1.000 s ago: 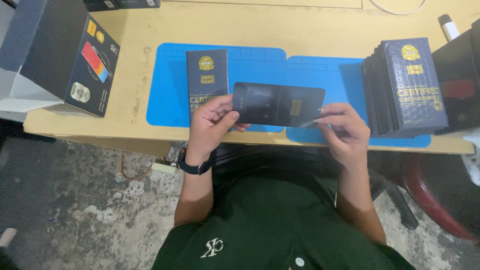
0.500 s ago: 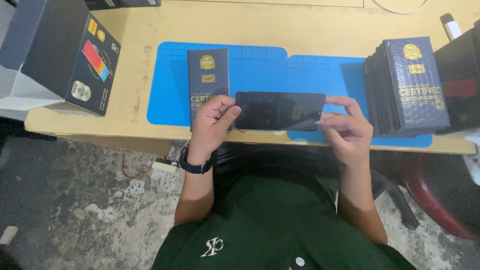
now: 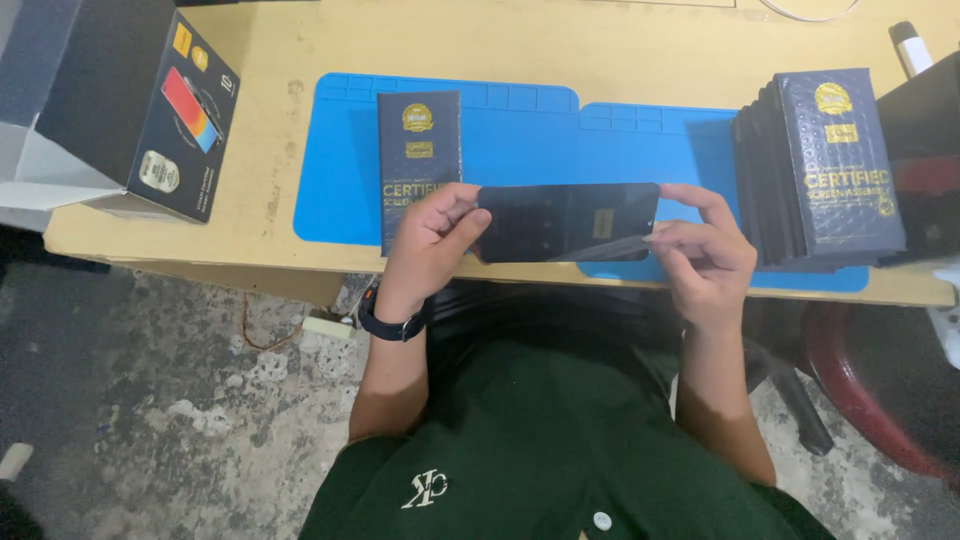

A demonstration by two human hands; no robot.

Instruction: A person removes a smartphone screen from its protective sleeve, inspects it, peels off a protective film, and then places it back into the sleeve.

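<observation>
Lifted slightly since a second ago and levelled, the flat black glass screen panel (image 3: pixel 567 222) hangs over the near edge of the blue rubber mat (image 3: pixel 520 150). Left hand (image 3: pixel 428 245) and right hand (image 3: pixel 703 255) each pinch one end, beside a slim dark box (image 3: pixel 418 150).

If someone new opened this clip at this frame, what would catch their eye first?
Most likely the flat black screen panel held level between the left hand and the right hand, just above the near edge of the bright blue mat. After that, the dark slim box lying on the mat beside the left hand, and the stack of matching boxes at the mat's right end.
</observation>
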